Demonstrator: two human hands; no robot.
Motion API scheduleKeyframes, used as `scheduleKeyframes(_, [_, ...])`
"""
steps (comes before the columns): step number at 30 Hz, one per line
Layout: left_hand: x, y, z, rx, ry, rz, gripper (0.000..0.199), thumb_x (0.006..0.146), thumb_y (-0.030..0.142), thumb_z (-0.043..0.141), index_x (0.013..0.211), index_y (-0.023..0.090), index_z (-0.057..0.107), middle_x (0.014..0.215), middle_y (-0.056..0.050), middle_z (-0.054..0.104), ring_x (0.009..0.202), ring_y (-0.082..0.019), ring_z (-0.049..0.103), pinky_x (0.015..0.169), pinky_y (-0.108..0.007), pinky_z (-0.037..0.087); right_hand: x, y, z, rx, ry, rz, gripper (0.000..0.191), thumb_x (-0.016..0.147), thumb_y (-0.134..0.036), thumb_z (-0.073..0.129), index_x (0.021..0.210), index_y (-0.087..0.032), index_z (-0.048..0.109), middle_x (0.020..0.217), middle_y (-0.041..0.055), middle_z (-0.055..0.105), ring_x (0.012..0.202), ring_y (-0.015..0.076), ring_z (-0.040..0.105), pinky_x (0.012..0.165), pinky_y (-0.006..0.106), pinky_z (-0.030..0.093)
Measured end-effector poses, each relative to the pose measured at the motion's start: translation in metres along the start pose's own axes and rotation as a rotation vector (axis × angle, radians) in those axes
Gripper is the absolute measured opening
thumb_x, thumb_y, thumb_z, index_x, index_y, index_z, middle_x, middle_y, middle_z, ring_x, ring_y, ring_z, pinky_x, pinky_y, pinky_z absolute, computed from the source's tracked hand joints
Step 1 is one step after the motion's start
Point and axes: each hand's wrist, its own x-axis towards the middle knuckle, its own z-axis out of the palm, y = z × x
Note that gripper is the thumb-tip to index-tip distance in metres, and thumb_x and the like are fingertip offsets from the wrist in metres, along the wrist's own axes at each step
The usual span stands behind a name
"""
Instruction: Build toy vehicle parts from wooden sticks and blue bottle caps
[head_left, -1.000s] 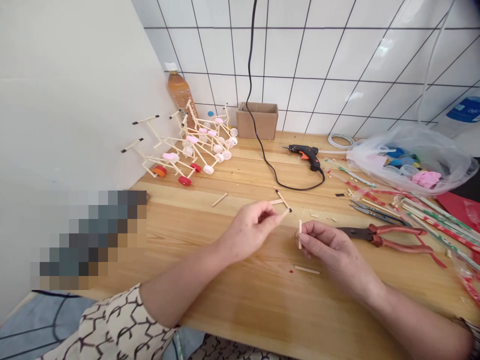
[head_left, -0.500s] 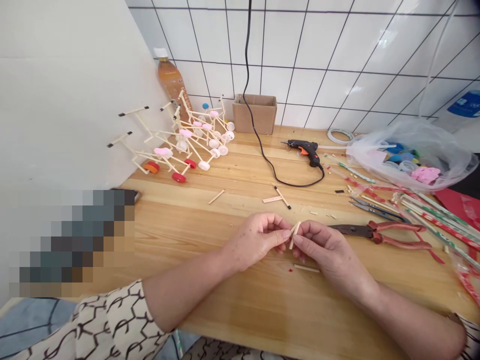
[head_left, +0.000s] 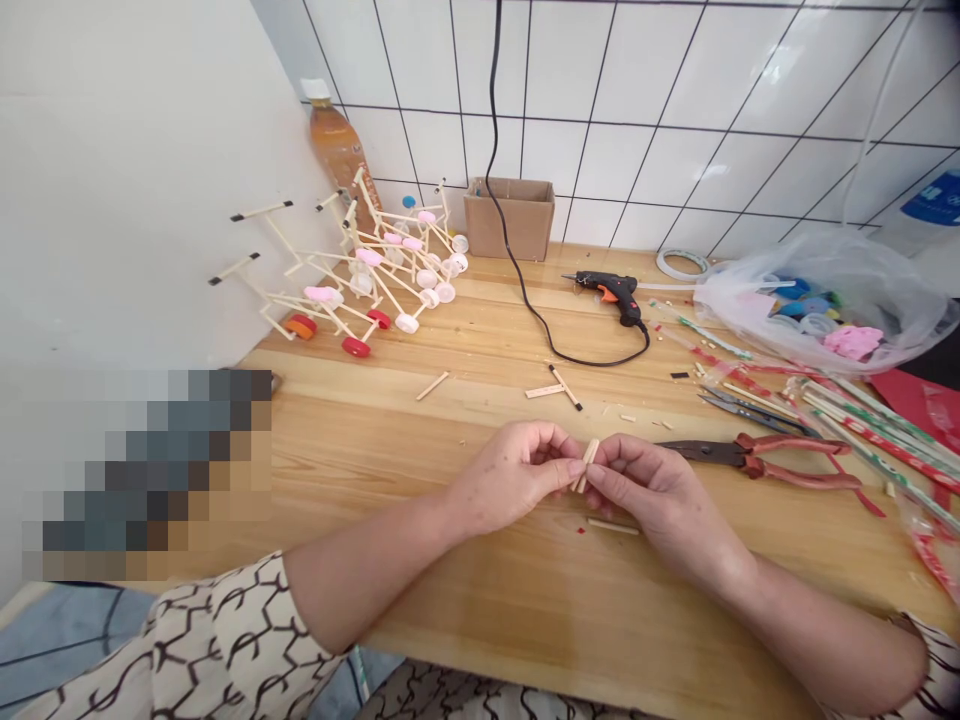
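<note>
While the left hand (head_left: pixel 510 475) and right hand (head_left: pixel 664 495) pinch short wooden sticks (head_left: pixel 587 465) between their fingertips above the wooden counter (head_left: pixel 480 610), red-handled pliers (head_left: pixel 765 465) lie just beside the right hand.

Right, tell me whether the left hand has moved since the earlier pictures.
Yes: the left hand has moved rightward, closer to the red-handled pliers, and now meets the right hand at the wooden sticks.

A black hot glue gun with an orange trigger (head_left: pixel 609 293) is laid on the pale wooden counter (head_left: pixel 480 640), its black cord (head_left: pixel 495 100) hung down the white tiled wall (head_left: pixel 660 70). Red-handled steel pliers (head_left: pixel 795 465) are placed nearby, and a brown cardboard box (head_left: pixel 508 220) is set against the tiles.
</note>
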Motion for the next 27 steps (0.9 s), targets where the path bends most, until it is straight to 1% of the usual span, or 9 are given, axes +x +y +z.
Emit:
scheduleKeyframes(6, [0.002, -0.004, -0.001, -0.062, -0.02, -0.016, 0.012, 0.073, 0.022, 0.064, 0.07, 0.013, 0.056, 0.06, 0.002, 0.058, 0.056, -0.008, 0.051, 0.059, -0.023, 0.04, 0.0, 0.001, 0.0, -0.019, 0.015, -0.002, 0.032, 0.069, -0.046, 0.069, 0.068, -0.017, 0.055, 0.058, -0.0006, 0.059, 0.052, 0.009, 0.05, 0.05, 0.023, 0.039])
scheduleKeyframes(12, [0.002, -0.005, -0.001, -0.08, -0.028, -0.021, 0.013, 0.072, 0.022, 0.065, 0.071, 0.013, 0.056, 0.059, 0.002, 0.057, 0.056, -0.009, 0.053, 0.06, -0.023, 0.041, 0.001, 0.002, -0.001, -0.026, 0.004, -0.024, 0.031, 0.069, -0.044, 0.069, 0.066, -0.017, 0.054, 0.057, -0.0009, 0.059, 0.051, 0.009, 0.051, 0.05, 0.023, 0.041])
scheduleKeyframes(17, [0.0, 0.001, 0.0, -0.037, -0.024, -0.027, 0.011, 0.074, 0.022, 0.063, 0.072, 0.013, 0.057, 0.061, 0.002, 0.057, 0.057, -0.008, 0.052, 0.06, -0.022, 0.041, 0.0, -0.001, 0.0, -0.104, 0.01, -0.109, 0.024, 0.073, -0.039, 0.064, 0.066, -0.018, 0.053, 0.058, -0.0012, 0.057, 0.051, 0.0093, 0.051, 0.049, 0.022, 0.042])
scheduleKeyframes(19, [-0.001, 0.004, 0.0, -0.014, -0.004, -0.029, 0.009, 0.073, 0.02, 0.061, 0.071, 0.013, 0.056, 0.06, 0.002, 0.056, 0.056, -0.008, 0.051, 0.057, -0.022, 0.04, -0.001, -0.003, 0.0, -0.201, 0.016, -0.159, 0.02, 0.075, -0.036, 0.06, 0.067, -0.019, 0.054, 0.059, -0.0015, 0.056, 0.051, 0.0095, 0.05, 0.047, 0.022, 0.04])
scheduleKeyframes(21, [-0.002, 0.006, 0.001, 0.012, 0.037, -0.011, 0.008, 0.073, 0.018, 0.06, 0.068, 0.014, 0.055, 0.059, 0.003, 0.056, 0.055, -0.008, 0.05, 0.056, -0.021, 0.039, -0.002, -0.004, -0.002, -0.355, 0.041, -0.212, 0.015, 0.077, -0.031, 0.056, 0.068, -0.019, 0.054, 0.059, -0.0015, 0.055, 0.052, 0.0101, 0.049, 0.047, 0.022, 0.039])
scheduleKeyframes(24, [-0.001, 0.007, -0.001, 0.031, 0.083, 0.025, 0.01, 0.073, 0.018, 0.059, 0.065, 0.014, 0.053, 0.059, 0.003, 0.057, 0.055, -0.008, 0.051, 0.059, -0.023, 0.04, -0.002, -0.003, -0.008, -0.683, 0.051, -0.301, 0.009, 0.078, -0.021, 0.05, 0.071, -0.02, 0.056, 0.059, -0.0012, 0.056, 0.053, 0.011, 0.049, 0.05, 0.023, 0.038])
scheduleKeyframes(27, [0.001, 0.004, -0.003, -0.008, 0.07, 0.029, 0.011, 0.072, 0.02, 0.059, 0.066, 0.015, 0.051, 0.058, 0.003, 0.058, 0.053, -0.008, 0.053, 0.059, -0.024, 0.042, -0.002, 0.0, -0.017, -1.032, 0.024, -0.381, 0.014, 0.079, -0.014, 0.046, 0.072, -0.02, 0.056, 0.064, 0.0012, 0.059, 0.056, 0.013, 0.05, 0.055, 0.026, 0.037])
